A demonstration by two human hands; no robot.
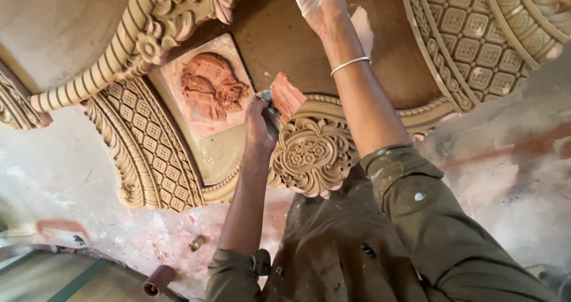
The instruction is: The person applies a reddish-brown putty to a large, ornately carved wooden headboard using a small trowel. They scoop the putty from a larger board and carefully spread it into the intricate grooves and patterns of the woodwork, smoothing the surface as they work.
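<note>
Against carved panelling (148,153), left hand (260,126) clamps a scraper (284,95); right hand (320,1) presses flat above.

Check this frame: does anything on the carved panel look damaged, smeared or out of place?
Yes. Pink filler is smeared around the reddish relief figure, with a pale patch by the right hand and spots on the lattice carving. The left hand holds a putty knife loaded with it.

Olive rolled sleeves (416,195), paint-spattered, thin silver bangle (350,65)
</note>
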